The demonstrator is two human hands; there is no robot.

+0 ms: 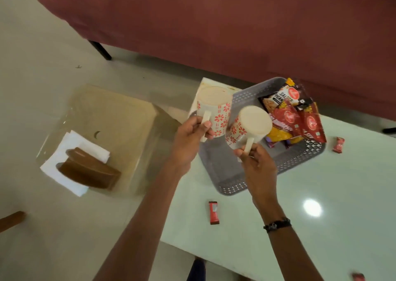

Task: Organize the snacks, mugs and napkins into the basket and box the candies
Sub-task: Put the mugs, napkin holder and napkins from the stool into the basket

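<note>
My left hand (188, 137) grips the handle of a white mug with red flowers (214, 109), held above the near-left corner of the grey perforated basket (222, 173). My right hand (256, 163) holds a second matching mug (248, 126) by its handle over the basket's middle. Several red and yellow snack packets (293, 111) lie in the basket's far right part. Red candies lie loose on the white table: one (213, 212) in front of the basket, one (338, 144) to its right, one (358, 277) at the bottom edge. White napkins (68, 163) sit under a brown holder (90, 169) on the glass side table.
The white table (321, 216) carries the basket. A glass side table (111, 118) stands to the left. A maroon sofa (214, 23) runs along the back. A white box corner (205, 83) shows behind the left mug. A wooden piece (10, 219) pokes in at the left edge.
</note>
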